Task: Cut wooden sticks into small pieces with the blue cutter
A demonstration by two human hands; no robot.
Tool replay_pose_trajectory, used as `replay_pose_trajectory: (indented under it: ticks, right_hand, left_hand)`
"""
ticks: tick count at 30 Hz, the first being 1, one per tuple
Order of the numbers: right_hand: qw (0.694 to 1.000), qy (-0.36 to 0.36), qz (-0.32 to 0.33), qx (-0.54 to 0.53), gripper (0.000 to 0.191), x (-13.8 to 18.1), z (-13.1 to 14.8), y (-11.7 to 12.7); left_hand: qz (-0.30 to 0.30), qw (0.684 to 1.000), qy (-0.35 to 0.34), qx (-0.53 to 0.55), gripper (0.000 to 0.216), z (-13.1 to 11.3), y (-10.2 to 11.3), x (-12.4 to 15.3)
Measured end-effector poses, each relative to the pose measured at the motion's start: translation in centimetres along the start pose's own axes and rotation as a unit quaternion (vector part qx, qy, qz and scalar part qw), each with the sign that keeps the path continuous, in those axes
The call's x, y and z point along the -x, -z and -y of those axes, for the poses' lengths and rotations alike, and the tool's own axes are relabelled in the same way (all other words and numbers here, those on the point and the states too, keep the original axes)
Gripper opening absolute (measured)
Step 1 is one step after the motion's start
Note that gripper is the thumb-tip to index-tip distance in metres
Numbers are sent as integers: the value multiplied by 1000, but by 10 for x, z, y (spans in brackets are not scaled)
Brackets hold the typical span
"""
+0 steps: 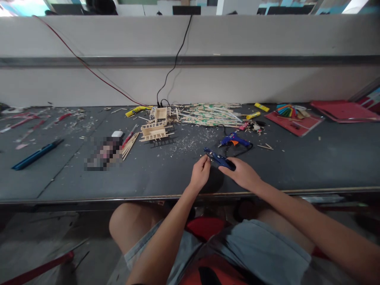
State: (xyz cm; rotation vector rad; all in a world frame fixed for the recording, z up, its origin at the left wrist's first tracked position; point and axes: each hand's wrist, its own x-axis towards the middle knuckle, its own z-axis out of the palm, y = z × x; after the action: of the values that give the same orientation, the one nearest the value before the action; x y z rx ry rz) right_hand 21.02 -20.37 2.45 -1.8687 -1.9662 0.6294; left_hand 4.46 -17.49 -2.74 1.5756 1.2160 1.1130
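Observation:
My right hand is wrapped around a dark blue plier-like cutter just above the table near its front edge. Its jaws point up and left. Beside them, my left hand is closed in a pinch; whatever lies between its fingertips is too small to make out. A blue glue gun with an orange trigger lies on the table just beyond the cutter. Farther back to the left stand two small models built of wooden sticks, a front one and a rear one.
A pile of thin sticks lies along the wall, amid scattered chips. Loose sticks rest left of the models. A blue pen-like case lies far left; red folders are far right. A black cable hangs down the wall.

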Motion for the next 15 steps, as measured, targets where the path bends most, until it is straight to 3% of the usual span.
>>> replay_pose_trajectory:
  ticks: [15]
  right_hand:
    - [1000, -12, 12, 3, 55, -2, -2, -2]
  left_hand:
    - [19, 999, 19, 17, 27, -1, 2, 2]
